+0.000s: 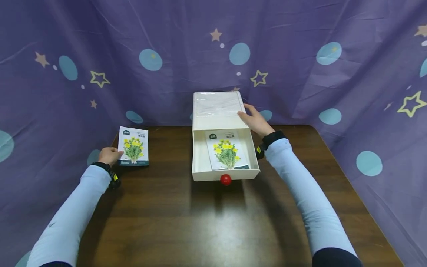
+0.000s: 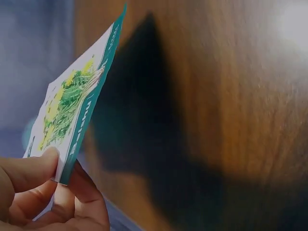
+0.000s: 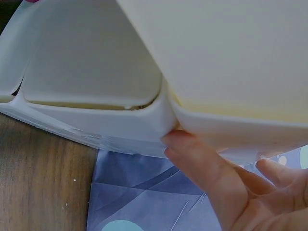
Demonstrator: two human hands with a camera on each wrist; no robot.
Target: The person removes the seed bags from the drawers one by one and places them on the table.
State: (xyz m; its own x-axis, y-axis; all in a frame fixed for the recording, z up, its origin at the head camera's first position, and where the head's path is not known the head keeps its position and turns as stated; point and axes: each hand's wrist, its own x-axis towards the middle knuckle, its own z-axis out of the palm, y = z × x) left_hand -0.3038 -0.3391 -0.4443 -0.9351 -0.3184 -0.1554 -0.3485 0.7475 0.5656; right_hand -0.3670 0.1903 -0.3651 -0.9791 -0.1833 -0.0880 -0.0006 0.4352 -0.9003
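Flower seed packet (image 1: 134, 145): at the left of the wooden table (image 1: 160, 222), well apart from the drawer cabinet (image 1: 218, 105); the left wrist view shows it tilted, with its shadow on the tabletop.
Left hand (image 1: 108, 155): pinches the packet by one lower corner, thumb on the printed face and fingers behind, with almost no gap beyond the packet's own thickness.
Weight: probably very light, an easy carry for a pinch.
Stiffness: it stands out nearly flat from that one corner, with a slight curve, so it is likely thin but springy; a hard squeeze could crease it.
Surface: looks smooth and perhaps a little slick; a pinch well in from the edge should guard against it swivelling.
Best hold: the dark teal strip or a side edge, leaving the flower picture unbent.
Second packet (image 1: 228, 150): lies face up in the pulled-out drawer (image 1: 199, 154); its edges look the likeliest place for a fingertip to get under.
Right hand (image 1: 255, 120): fingers extended and loosely spread, touching the cabinet's right edge, nothing pinched between them.
Red knob (image 1: 225, 180): on the drawer's front; round and probably hard, the natural place to take hold of the drawer.
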